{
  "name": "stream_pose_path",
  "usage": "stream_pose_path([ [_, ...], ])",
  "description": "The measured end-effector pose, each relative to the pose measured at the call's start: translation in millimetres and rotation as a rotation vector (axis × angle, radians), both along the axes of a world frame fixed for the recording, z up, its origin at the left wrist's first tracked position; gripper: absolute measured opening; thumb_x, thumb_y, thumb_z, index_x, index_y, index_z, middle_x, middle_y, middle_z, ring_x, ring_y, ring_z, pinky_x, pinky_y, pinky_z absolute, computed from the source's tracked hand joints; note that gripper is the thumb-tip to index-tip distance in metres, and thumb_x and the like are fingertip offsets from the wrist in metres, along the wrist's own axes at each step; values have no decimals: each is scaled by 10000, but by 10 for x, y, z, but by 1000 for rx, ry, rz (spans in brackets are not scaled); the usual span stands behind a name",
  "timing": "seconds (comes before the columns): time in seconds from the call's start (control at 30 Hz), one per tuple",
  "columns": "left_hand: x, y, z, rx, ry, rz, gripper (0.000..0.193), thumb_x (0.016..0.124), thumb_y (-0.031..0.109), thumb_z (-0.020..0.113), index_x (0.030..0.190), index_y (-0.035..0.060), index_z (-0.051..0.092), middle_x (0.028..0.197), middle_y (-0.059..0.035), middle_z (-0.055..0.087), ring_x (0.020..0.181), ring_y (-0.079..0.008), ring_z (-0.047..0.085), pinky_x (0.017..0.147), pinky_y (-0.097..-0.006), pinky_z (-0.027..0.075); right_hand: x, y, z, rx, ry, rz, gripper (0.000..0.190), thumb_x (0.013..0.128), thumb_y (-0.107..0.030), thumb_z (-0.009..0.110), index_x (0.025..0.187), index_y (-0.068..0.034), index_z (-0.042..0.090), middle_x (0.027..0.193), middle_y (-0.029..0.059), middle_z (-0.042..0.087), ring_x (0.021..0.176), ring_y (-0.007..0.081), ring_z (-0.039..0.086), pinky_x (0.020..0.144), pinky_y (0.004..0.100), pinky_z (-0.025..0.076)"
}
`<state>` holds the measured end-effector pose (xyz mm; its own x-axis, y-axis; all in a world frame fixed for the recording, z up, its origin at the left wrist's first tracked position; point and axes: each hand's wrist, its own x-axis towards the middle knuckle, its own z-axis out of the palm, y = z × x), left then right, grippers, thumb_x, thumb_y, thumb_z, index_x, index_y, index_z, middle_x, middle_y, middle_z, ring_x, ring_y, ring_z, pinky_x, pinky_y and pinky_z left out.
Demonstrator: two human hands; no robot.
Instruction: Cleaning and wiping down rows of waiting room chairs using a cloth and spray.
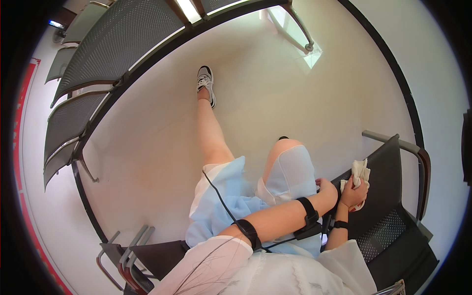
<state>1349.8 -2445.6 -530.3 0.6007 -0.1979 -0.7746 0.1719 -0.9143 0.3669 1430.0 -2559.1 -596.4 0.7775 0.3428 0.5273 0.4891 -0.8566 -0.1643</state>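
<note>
My right hand [354, 195] is closed round a crumpled cream cloth [360, 173], pressed to the dark seat pad [383, 177] of the chair beside me. A bit of red and white shows at the lower edge of that hand. My left hand [327, 187] lies by my knee at the seat's front edge, its back bent toward me; most of its fingers are hidden, and whether it grips anything does not show. Black straps [309, 211] with a small device and a cable [221, 199] are on my left arm. Another black strap [340, 224] circles my right wrist.
A row of perforated metal chairs [121, 40] stands across the pale floor [155, 147]. A metal armrest [391, 139] bounds the seat at the far right. More seats with armrests [136, 243] are at the lower left. White walls with a black skirting [409, 99] surround the floor.
</note>
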Motion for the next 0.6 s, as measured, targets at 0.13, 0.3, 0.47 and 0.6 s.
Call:
stream_pose_path([
  [0.13,-8,73,111,-18,18,29,422,794,233,694,1191,100,638,1245,-87,602,1143,-292,564,942,-522,397,6,7,32,22,-11,-12,288,726,-305,750,878,-97,624,831,86,630,783,307,575,707,429,423],
  [0.3,-38,36,89,42,-23,40,386,799,223,685,1167,108,655,1211,-67,627,1102,-272,593,925,-511,415,11,-4,45,99,17,38,284,708,-283,757,872,-98,618,841,90,630,799,311,576,717,429,421],
  [0.47,-79,-14,-12,90,-71,66,309,819,215,640,1108,118,688,1147,-52,661,1034,-255,629,873,-512,443,-2,-19,57,97,29,57,246,719,-266,740,842,-88,623,808,92,619,789,316,577,708,442,430],
  [0.6,-107,-12,32,103,-173,110,225,815,177,588,986,127,727,1046,-50,694,958,-240,661,771,-439,494,13,-41,127,111,-5,71,237,711,-255,741,824,-90,615,794,94,609,790,323,573,685,439,441],
])
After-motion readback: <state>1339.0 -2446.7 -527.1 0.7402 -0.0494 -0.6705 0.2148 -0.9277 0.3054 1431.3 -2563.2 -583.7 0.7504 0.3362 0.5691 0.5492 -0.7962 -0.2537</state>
